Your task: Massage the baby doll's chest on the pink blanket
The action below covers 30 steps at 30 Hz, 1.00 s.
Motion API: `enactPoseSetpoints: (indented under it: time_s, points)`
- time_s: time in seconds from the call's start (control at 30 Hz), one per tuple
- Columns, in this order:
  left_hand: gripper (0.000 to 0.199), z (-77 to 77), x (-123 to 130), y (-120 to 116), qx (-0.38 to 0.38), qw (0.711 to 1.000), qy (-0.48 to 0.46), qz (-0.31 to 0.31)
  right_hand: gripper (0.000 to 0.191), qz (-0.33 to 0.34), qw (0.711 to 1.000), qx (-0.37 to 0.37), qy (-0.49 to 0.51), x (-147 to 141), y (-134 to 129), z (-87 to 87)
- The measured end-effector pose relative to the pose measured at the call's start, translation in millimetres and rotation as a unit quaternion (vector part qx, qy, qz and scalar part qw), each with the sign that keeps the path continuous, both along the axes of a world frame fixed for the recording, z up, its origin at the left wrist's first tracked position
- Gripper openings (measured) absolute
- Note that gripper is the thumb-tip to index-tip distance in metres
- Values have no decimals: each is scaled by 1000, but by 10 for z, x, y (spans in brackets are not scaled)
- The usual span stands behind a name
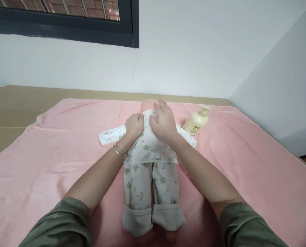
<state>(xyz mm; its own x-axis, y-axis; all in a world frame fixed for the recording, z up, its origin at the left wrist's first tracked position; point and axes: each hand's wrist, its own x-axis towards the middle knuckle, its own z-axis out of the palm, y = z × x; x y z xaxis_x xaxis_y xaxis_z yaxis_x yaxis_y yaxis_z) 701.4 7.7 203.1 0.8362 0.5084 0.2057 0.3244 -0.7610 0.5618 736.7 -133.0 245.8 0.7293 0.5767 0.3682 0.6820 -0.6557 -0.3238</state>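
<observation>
A baby doll [148,104] lies on its back on a pink blanket, only the pinkish top of its head showing beyond the collar. It wears a white printed shirt [153,151] and matching trousers [140,181] with folded cuffs. The sleeves spread out to both sides. My left hand [134,125] is closed at the shoulder on the left side, its fingers curled into the shirt cloth. Across the upper chest on the other side rests my right hand [164,121], fingers stretched and apart, the tips near the doll's head. My hands hide both shoulders.
A cream pump bottle [196,121] lies tilted on the pink blanket [65,154], close to the right sleeve. The blanket covers a wooden surface [19,106] that meets a white wall [181,58]. A dark-framed window [128,24] with bars is at upper left.
</observation>
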Motion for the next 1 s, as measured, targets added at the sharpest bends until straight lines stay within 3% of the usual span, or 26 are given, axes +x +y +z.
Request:
enactPoseSetpoints:
  time_s: [0.13,0.33,0.5,0.7,0.9,1.0]
  points:
    - [48,-18,-8,6,11,1000,-5,-1,54,56,996,-66,17,-71,68,-139]
    - [49,-25,-8,9,-3,1000,-21,-5,57,32,998,38,-42,0,32,-115]
    - [44,-14,0,7,-3,1000,-9,-5,50,104,993,-52,30,127,29,-163]
    - [44,-19,3,11,-3,1000,-3,-1,65,47,996,75,0,158,-28,-83]
    - [43,-13,-4,17,1,1000,-3,-6,55,98,992,-71,27,56,43,-171]
    - [43,-22,-12,18,-1,1000,-9,-8,58,82,996,-16,10,21,26,-119]
